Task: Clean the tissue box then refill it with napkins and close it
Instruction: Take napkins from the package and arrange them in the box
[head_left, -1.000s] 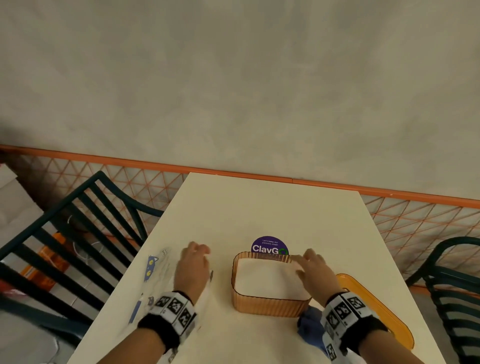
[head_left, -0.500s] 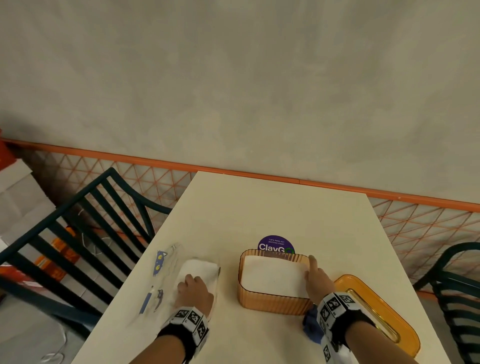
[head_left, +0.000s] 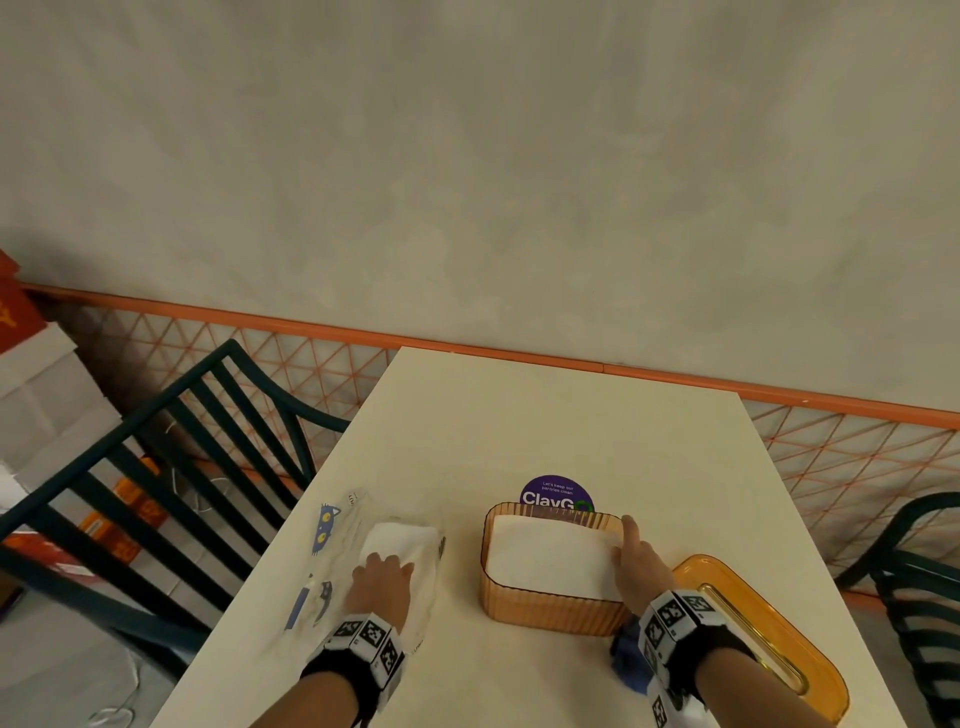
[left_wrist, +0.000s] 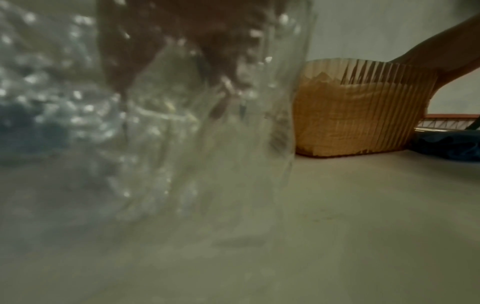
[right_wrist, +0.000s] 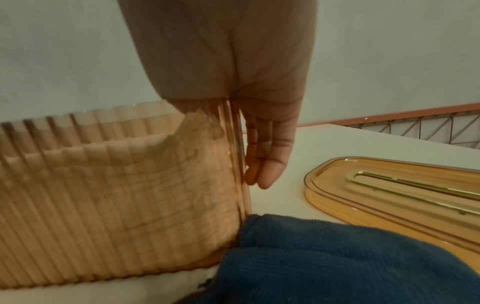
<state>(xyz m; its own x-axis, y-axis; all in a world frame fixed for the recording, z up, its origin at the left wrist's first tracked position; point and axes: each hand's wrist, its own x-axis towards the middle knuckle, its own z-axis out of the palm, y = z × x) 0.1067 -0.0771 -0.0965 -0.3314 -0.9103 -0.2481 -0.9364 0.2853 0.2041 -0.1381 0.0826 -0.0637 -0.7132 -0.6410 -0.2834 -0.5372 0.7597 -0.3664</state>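
The amber ribbed tissue box (head_left: 553, 605) stands open on the table, filled with white napkins (head_left: 550, 551). My right hand (head_left: 636, 561) lies over its right rim, index finger straight along the edge. In the right wrist view two straight fingers (right_wrist: 267, 160) hang outside the box wall (right_wrist: 116, 195). My left hand (head_left: 383, 577) curls its fingers on a white napkin stack (head_left: 400, 540) inside a clear plastic wrapper (head_left: 337, 561). That wrapper (left_wrist: 207, 144) blurs the left wrist view, with the box (left_wrist: 358, 113) beyond. The amber lid (head_left: 753, 623) lies flat to the right.
A blue cloth (head_left: 628, 660) lies against the box's near right corner, under my right wrist. A purple round sticker (head_left: 556, 493) sits behind the box. Dark green chairs (head_left: 182, 467) flank the table on both sides. The wall and an orange lattice rail (head_left: 519, 353) close the far edge.
My left hand has drawn back toward me along the wrapper, uncovering the white napkin stack. My right hand has slid from over the box's napkins to its right rim.
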